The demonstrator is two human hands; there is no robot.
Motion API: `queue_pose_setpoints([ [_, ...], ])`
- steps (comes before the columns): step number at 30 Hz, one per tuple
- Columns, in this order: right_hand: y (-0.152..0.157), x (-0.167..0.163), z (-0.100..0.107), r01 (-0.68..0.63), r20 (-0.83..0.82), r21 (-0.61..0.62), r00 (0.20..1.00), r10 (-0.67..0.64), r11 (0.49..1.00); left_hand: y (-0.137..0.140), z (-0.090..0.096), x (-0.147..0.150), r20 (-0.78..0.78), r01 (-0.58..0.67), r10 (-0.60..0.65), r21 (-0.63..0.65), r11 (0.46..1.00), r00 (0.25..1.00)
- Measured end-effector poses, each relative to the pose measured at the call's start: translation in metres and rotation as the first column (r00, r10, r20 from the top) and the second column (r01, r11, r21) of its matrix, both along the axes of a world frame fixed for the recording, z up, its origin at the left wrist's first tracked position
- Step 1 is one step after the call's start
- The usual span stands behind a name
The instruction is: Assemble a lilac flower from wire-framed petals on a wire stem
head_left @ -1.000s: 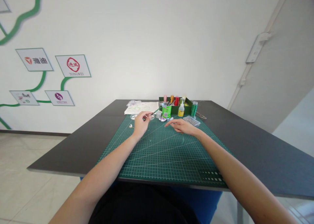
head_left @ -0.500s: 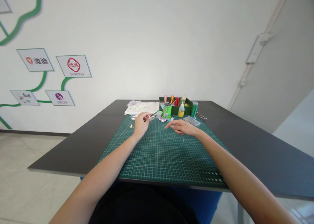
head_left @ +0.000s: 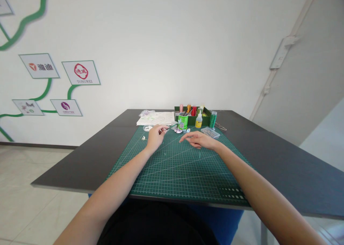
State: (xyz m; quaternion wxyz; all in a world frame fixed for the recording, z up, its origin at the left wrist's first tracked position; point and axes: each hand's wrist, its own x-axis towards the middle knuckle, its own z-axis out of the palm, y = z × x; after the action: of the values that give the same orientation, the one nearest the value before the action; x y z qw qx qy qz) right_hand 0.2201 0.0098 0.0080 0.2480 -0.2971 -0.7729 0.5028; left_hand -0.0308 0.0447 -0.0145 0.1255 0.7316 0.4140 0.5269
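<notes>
Since the left hand (head_left: pixel 156 137) pinches the near part of a thin green stick (head_left: pixel 172 126), its far end juts free toward the can (head_left: pixel 183 123); whether the right hand's (head_left: pixel 199 140) bent fingers grip anything is unclear.

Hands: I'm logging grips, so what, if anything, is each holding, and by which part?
The left hand pinches a thin green rod by its near end; whether the right hand holds anything cannot be told.
</notes>
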Motion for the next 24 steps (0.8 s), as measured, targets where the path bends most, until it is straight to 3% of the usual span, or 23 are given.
queue_pose_setpoints([
  [24,-0.0032,0.0016,0.0020,-0.119,-0.253,-0.191,0.965,0.068,0.974,-0.0100,0.0009,0.0051,-0.333,0.143,-0.133,0.006,0.990,0.933],
])
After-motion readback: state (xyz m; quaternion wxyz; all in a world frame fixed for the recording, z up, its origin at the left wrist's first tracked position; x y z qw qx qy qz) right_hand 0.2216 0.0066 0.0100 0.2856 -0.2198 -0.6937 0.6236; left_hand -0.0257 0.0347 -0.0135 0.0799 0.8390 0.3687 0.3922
